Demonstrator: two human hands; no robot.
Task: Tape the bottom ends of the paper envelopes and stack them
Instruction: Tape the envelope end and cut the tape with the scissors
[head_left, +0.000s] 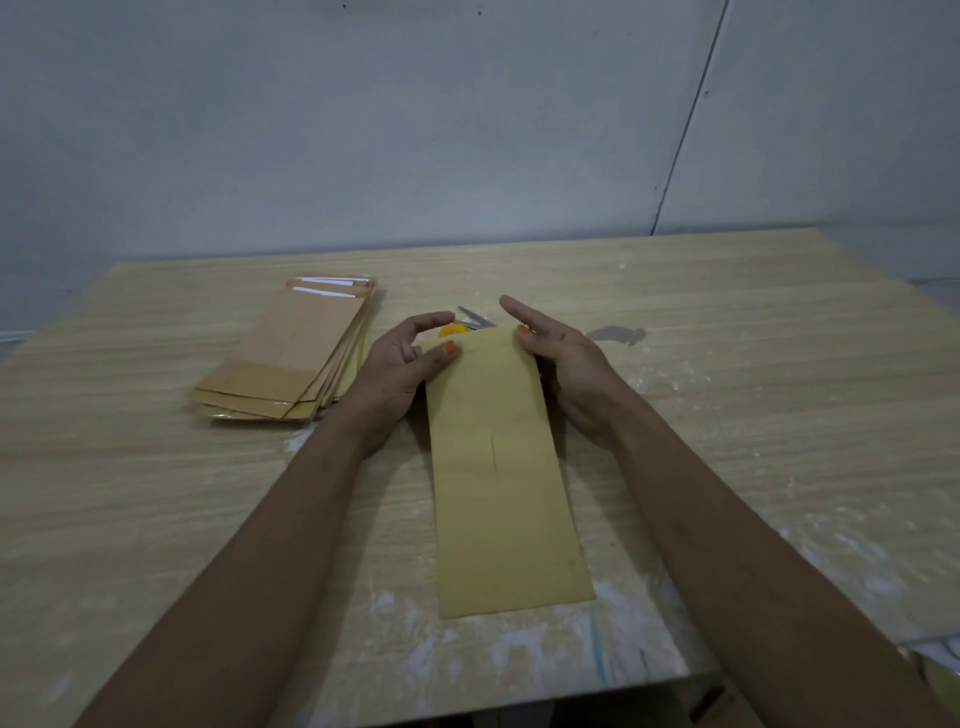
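Observation:
A long yellow-brown paper envelope (501, 467) lies lengthwise on the wooden table (727, 395), its near end towards me. My left hand (400, 374) holds its far left corner, thumb on top and fingers curled above. My right hand (566, 364) holds the far right corner, thumb on the paper's edge and fingers stretched forward. A fanned stack of brown envelopes (296, 353) lies to the left, white strips showing at its far end.
Scissors (475, 319) with an orange handle lie just behind the envelope's far end, partly hidden by my hands. A dark stain (618, 335) marks the table to the right. White smears cover the near edge. A grey wall stands behind.

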